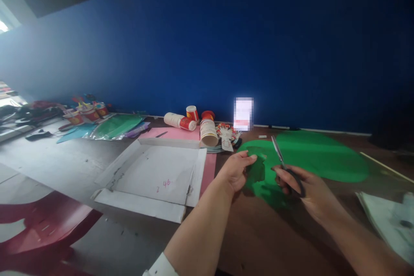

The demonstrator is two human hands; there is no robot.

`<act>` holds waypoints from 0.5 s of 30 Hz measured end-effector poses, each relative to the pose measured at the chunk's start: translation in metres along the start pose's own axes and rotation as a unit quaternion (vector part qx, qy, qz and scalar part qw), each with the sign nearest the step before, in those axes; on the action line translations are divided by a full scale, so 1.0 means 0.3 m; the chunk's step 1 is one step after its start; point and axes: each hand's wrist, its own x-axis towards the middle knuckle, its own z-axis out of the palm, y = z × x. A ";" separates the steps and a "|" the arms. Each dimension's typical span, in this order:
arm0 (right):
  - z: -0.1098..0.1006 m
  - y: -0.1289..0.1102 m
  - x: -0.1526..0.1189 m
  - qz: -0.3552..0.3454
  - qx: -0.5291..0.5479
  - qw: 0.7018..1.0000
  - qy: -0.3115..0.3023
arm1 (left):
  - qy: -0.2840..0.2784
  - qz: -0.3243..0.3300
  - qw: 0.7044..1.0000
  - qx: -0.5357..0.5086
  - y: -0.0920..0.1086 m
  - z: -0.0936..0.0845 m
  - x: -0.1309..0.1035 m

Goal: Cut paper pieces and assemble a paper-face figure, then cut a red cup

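Note:
My left hand (237,168) pinches a small piece of green sheet (256,166) between thumb and fingers. Dark-handled scissors (280,155) are gripped in my right hand (297,181), their blades pointing up and slightly left. Behind and below both hands lie large green sheets with rounded edges (318,155) on the brown table. Left of my left hand, a red-and-white paper cutout (227,140) rests beside a stack of paper cups (208,133).
A shallow white box (161,172) lies on pink paper (208,170) at centre left. More cups (179,121) stand and lie behind it. Green sheets in plastic (118,126) and decorated cups (88,113) are farther left. A red chair (48,220) is at lower left.

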 end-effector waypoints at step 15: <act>0.001 -0.009 -0.007 -0.006 -0.020 1.000 -0.021 | 0.007 -0.003 1.000 0.029 0.006 0.003 -0.005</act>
